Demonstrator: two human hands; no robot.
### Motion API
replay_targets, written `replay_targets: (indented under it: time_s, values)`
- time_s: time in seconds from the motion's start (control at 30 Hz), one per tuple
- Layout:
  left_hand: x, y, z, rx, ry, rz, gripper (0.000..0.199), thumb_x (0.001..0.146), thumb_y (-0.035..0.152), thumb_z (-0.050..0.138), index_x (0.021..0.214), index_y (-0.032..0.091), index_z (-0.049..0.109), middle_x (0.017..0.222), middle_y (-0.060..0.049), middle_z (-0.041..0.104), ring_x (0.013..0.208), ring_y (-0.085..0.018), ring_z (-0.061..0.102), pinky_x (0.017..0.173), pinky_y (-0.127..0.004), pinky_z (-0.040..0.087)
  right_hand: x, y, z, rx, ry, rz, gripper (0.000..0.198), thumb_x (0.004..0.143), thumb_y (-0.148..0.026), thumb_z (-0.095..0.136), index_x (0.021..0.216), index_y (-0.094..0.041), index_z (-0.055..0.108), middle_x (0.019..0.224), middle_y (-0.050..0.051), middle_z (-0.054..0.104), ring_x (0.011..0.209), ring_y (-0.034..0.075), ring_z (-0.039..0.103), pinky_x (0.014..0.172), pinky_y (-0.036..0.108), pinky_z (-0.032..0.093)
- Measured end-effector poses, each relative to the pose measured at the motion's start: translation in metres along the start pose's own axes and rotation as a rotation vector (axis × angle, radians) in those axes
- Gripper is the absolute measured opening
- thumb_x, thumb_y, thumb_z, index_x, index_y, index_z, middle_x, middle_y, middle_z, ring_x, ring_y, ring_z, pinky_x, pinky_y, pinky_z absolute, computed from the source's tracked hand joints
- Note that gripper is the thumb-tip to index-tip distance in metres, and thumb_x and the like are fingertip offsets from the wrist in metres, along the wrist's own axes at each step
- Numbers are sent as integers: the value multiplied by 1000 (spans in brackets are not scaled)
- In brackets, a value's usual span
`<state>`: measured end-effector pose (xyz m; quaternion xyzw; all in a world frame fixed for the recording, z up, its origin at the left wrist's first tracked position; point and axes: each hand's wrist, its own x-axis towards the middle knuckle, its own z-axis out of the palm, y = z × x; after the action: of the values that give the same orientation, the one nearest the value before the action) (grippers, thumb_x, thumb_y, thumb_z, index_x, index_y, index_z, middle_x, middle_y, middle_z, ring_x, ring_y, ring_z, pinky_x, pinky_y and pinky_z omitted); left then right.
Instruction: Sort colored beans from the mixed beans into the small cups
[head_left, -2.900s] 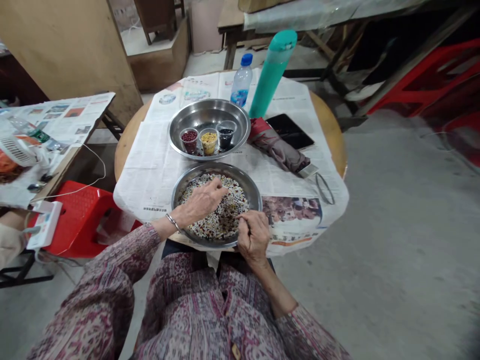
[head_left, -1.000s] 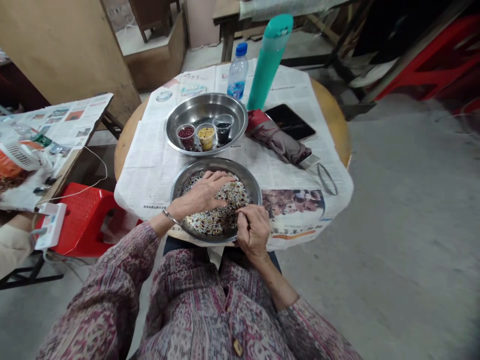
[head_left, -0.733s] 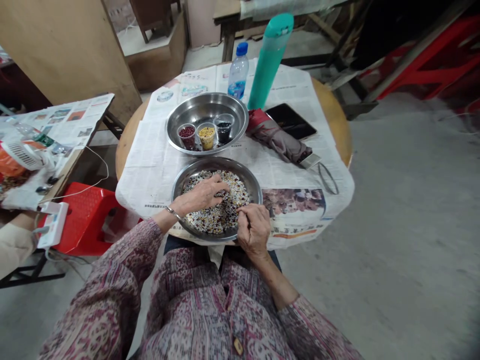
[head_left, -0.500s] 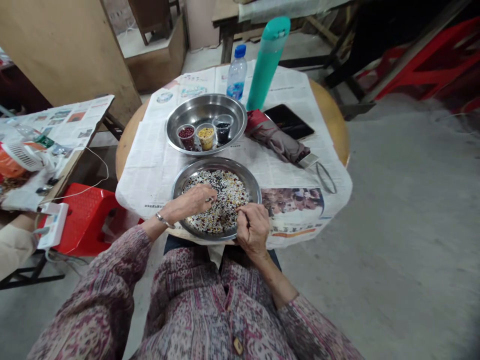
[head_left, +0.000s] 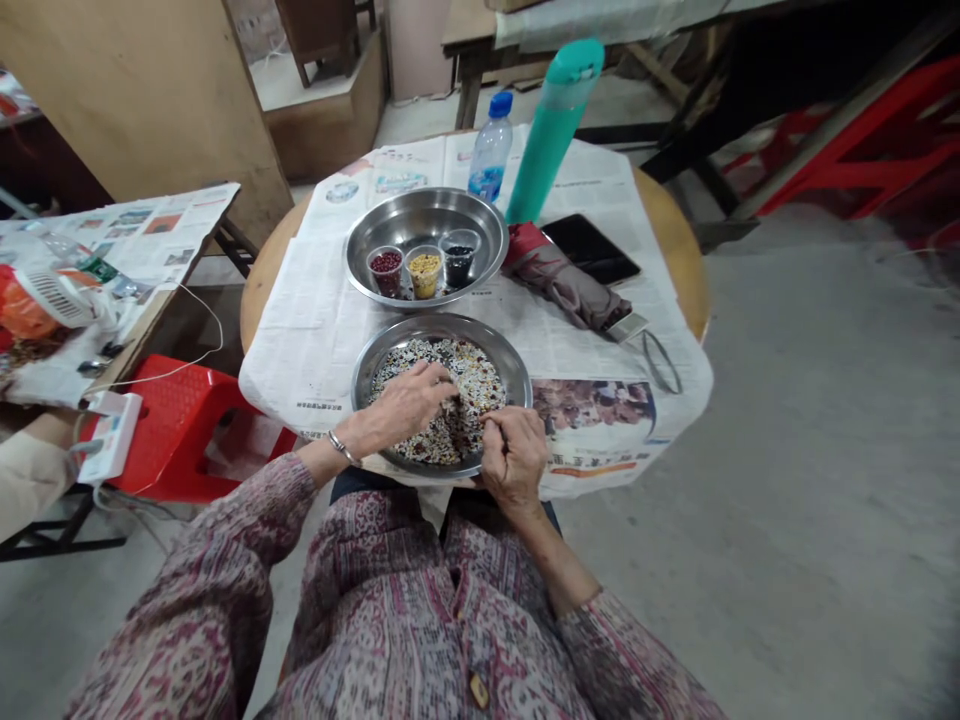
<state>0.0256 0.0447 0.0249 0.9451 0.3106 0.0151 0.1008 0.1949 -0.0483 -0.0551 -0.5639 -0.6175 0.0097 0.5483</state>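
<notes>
A round metal basin (head_left: pixel 520 372) close to my body holds a spread of white grains mixed with red, yellow and dark beans. My left hand (head_left: pixel 409 405) reaches over it from the left, its fingers bent together and tips down among the grains. Whatever those fingertips hold is hidden. At the basin's right rim, my right hand (head_left: pixel 516 455) is closed, thumb against fingers, just above the grains; what it pinches is too small to make out. Behind stands a second metal basin (head_left: pixel 427 207) with a cup of red beans (head_left: pixel 386 268), a cup of yellow kernels (head_left: pixel 424 270) and a cup of black beans (head_left: pixel 457 260).
Newspaper (head_left: pixel 300 350) covers the round table. Beyond the basins stand a blue-capped water bottle (head_left: pixel 490 150) and a tall green bottle (head_left: pixel 555 130). A folded umbrella (head_left: pixel 566 280) and a black tablet (head_left: pixel 591 248) lie right. A red stool (head_left: pixel 180 430) is at left.
My left hand has moved right over the grains, its fingers reaching further into the middle. My right hand stays at the basin's rim. The whole view has shifted slightly.
</notes>
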Motion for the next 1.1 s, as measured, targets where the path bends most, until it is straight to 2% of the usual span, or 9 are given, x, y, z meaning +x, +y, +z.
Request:
replay_targets:
  time_s: [0.03,0.13,0.2,0.33,0.47,0.6,0.77,0.9,1.1]
  values:
    - [3,-3,-2,31,39,-73,31,94,21,57,126,22,57,134,-10,52,122,-27,48,104,-43,44,0,0,0,1,-1,-2,15,91,-16,48,88,-23,61,82,4,65,86,21,56,81,36,43]
    - [3,-9,-6,44,62,-273,65,82,46,76,136,21,50,140,-16,44,123,-37,45,99,-52,47,1,-1,0,-2,3,-5,14,92,-16,49,87,-22,61,82,4,65,85,21,56,81,36,43]
    - [0,-10,-5,-9,35,-298,67,79,47,78,135,22,52,135,-15,46,119,-37,48,95,-51,50,1,-1,-1,-4,4,-3,15,92,-16,49,88,-22,61,82,4,65,86,21,57,82,37,44]
    - [2,-4,8,-182,53,-171,25,91,15,59,116,18,62,109,-7,58,104,-22,59,94,-38,51,1,-2,-1,-5,-4,3,15,92,-16,49,87,-22,62,82,4,65,86,22,57,82,38,44]
    - [12,7,18,-358,46,-16,20,88,7,55,99,17,67,93,-3,65,93,-17,63,92,-32,51,1,-2,-2,-18,0,0,14,93,-17,48,87,-22,60,81,4,65,85,21,57,80,37,45]
    - [21,15,16,-365,22,152,20,92,9,52,100,17,67,101,-5,67,99,-17,62,96,-32,49,0,-2,-1,-23,9,13,14,94,-18,47,87,-23,59,83,4,65,85,21,57,80,37,45]
    - [40,12,13,-85,22,313,21,95,16,54,111,21,67,137,-6,57,127,-25,48,109,-43,39,0,-2,0,-24,23,21,14,93,-17,47,88,-23,59,84,5,64,86,22,56,81,38,45]
    - [56,4,9,84,42,222,23,99,19,49,116,19,65,133,-9,58,126,-27,48,106,-44,41,1,-2,-1,-27,15,9,15,93,-17,47,88,-23,60,83,4,64,85,22,57,81,37,44]
    - [35,-7,-8,120,-31,-151,28,99,9,36,112,14,61,104,-10,64,86,-19,63,74,-31,48,2,-3,-2,-22,15,-2,15,92,-17,48,88,-23,61,81,4,65,84,22,57,81,37,44]
